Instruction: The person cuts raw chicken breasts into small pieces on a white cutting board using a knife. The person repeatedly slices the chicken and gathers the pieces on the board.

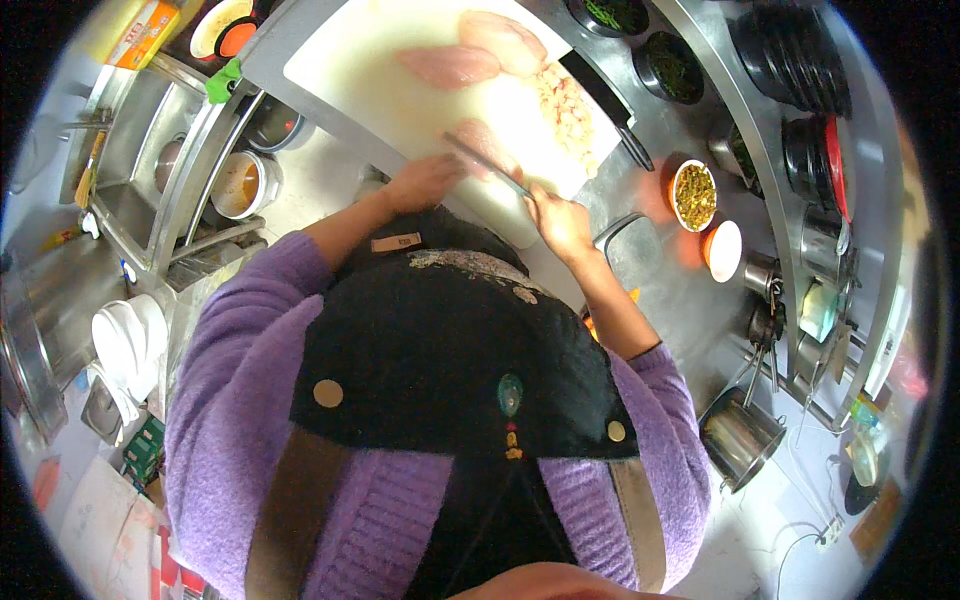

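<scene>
My right hand (561, 222) grips the handle end of a kitchen knife (487, 163). Its blade slants across the white cutting board (352, 67), over or against a piece of raw chicken breast (491, 141). My left hand (429, 180) is at the board's near edge, its fingertips close to the blade; glare and blur hide whether they press on anything. Two larger raw chicken breasts, one (504, 39) behind the other (454, 66), lie farther up the board. A heap of diced chicken (567, 112) spreads along the right side.
A black-bladed knife or cleaver (600, 90) lies along the board's right edge. Beyond are a bowl of chopped greenish vegetables (694, 198), a white-lined bowl (724, 252) and dark containers of greens (667, 67). A metal shelf post (757, 97) curves at right; a bucket (246, 184) stands left.
</scene>
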Action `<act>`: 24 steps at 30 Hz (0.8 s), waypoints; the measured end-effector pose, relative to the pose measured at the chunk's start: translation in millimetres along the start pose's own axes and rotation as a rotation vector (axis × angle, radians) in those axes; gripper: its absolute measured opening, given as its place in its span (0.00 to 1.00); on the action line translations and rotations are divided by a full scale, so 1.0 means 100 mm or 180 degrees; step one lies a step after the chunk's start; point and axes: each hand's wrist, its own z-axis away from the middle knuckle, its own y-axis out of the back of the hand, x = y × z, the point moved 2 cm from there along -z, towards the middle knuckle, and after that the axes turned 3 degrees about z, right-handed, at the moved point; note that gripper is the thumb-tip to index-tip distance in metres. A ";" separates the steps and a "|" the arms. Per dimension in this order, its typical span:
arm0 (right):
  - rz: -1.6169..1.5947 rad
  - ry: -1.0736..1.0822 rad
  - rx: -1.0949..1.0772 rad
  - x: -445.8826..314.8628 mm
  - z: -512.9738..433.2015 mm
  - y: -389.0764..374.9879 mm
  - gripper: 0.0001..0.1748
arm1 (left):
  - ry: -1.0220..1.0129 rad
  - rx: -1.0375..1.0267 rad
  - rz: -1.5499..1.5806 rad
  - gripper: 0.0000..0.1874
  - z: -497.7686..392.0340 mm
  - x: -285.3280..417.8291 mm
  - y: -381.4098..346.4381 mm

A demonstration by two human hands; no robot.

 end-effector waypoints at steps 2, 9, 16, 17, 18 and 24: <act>0.0159 0.0153 -0.0078 -0.05 -0.13 -0.02 0.16 | -0.0104 -0.0197 -0.0426 0.25 -0.01 -0.03 -0.09; 0.0300 0.0240 -0.0388 0.04 -0.06 0.03 0.26 | 0.0097 0.0055 -0.0119 0.25 -0.02 0.02 -0.13; 0.0182 0.0119 -0.0341 -0.31 -0.51 -0.11 0.26 | 0.0343 -0.0208 -0.0265 0.24 -0.09 -0.01 -0.17; 0.0025 0.0118 -0.0207 -0.34 -0.55 -0.12 0.24 | 0.0220 -0.0132 -0.0409 0.24 -0.08 0.00 -0.16; -0.0231 0.0183 0.0035 -0.33 -0.55 -0.12 0.26 | 0.0188 -0.0130 -0.0502 0.23 -0.07 0.01 -0.15; 0.0190 -0.0084 -0.0854 0.10 0.07 -0.22 0.22 | 0.0566 -0.0557 -0.0515 0.21 -0.07 0.05 -0.10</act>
